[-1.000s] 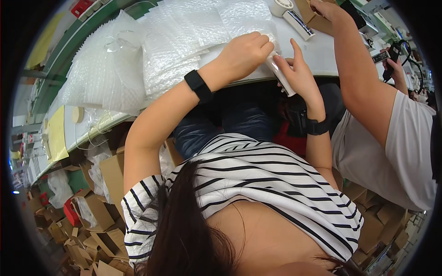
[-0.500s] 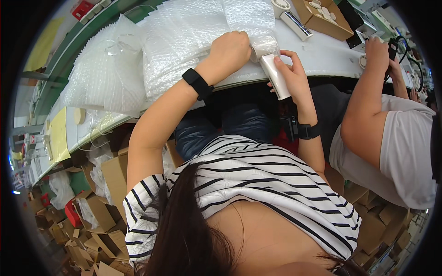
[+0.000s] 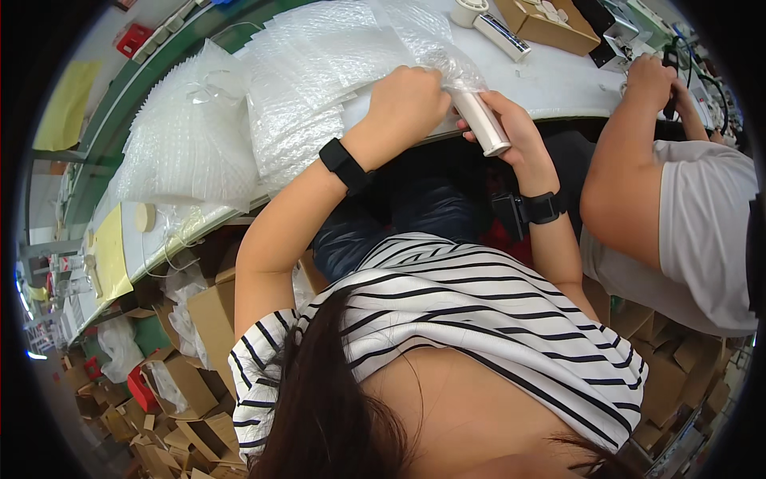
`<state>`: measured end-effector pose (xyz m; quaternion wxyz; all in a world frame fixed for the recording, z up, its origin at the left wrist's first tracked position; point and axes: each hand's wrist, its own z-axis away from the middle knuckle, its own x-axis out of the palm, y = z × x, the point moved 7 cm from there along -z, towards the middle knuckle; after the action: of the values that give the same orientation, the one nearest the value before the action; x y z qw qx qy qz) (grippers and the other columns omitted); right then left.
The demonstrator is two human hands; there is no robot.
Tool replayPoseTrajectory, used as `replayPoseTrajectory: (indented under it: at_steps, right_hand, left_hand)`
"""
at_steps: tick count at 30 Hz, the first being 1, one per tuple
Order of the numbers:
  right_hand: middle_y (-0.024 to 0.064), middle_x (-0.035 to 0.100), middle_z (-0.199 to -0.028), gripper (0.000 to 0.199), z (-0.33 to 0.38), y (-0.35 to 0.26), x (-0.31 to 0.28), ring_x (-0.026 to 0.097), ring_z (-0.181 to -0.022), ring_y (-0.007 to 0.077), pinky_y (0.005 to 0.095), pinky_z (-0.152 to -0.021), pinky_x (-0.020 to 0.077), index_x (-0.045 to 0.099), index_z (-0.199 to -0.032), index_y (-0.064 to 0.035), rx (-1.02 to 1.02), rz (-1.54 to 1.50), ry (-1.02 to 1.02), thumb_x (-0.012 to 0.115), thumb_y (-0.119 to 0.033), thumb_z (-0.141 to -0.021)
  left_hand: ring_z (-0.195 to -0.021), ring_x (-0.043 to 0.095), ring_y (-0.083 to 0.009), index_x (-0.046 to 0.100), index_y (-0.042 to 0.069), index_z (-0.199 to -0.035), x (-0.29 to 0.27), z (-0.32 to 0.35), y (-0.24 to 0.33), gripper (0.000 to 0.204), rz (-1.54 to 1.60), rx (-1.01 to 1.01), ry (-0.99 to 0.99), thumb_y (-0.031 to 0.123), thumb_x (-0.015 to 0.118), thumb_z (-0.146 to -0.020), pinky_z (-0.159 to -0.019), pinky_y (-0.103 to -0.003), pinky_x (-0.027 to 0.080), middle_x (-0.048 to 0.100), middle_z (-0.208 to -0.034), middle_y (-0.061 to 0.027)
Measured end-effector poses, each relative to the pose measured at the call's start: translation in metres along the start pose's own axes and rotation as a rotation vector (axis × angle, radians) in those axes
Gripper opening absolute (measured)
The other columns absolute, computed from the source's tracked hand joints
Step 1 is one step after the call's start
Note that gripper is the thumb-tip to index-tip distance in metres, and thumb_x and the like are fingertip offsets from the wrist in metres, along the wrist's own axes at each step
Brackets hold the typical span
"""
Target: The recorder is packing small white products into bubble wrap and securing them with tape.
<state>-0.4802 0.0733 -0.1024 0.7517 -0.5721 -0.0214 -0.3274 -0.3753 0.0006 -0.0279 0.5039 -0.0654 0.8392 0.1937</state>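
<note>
My left hand (image 3: 407, 104) is closed on the edge of a bubble-wrap bag (image 3: 435, 48) at the near edge of the white table (image 3: 558, 80). My right hand (image 3: 511, 132) grips a white cylindrical object (image 3: 483, 124), whose upper end sits inside the bag's mouth. Both wrists wear black bands. Beyond my hands, a pile of bubble-wrap bags (image 3: 271, 104) covers the table.
A co-worker in a white shirt (image 3: 694, 223) sits at my right, their hand (image 3: 650, 80) on the table. A brown cardboard tray (image 3: 542, 24), a tape roll (image 3: 467, 12) and a white box (image 3: 503, 36) lie at the far side. Cardboard boxes (image 3: 191, 367) crowd the floor.
My hands have drawn closer to the table edge and the white cylinder has gone into the bag's mouth. The co-worker's arm moved from the far tray toward the right.
</note>
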Motion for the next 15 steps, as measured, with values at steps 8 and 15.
replayPoseTrajectory:
  at_steps: [8,15]
  right_hand:
    - [0.02,0.057,-0.092,0.035,-0.004,-0.007,0.01,0.061,-0.072,0.025,0.032,-0.056,0.0543,0.041,-0.109,0.0072,0.0,0.01,-0.094,0.036,-0.023,-0.093]
    - [0.0222,0.056,-0.094,0.036,-0.011,-0.006,0.015,0.061,-0.073,0.0282,0.0347,-0.06,0.0551,0.041,-0.108,0.0097,0.011,-0.092,-0.05,0.035,-0.023,-0.093]
  left_hand:
    - [-0.068,0.056,-0.0385,0.057,-0.003,-0.07,-0.001,0.003,-0.035,0.027,0.012,-0.168,0.054,0.02,0.047,-0.079,-0.064,-0.044,0.046,0.058,-0.069,-0.0217]
    - [-0.069,0.055,-0.0414,0.056,-0.006,-0.072,0.002,0.005,0.006,0.032,0.127,0.147,-0.252,0.02,0.041,-0.082,-0.064,-0.046,0.044,0.056,-0.068,-0.0247]
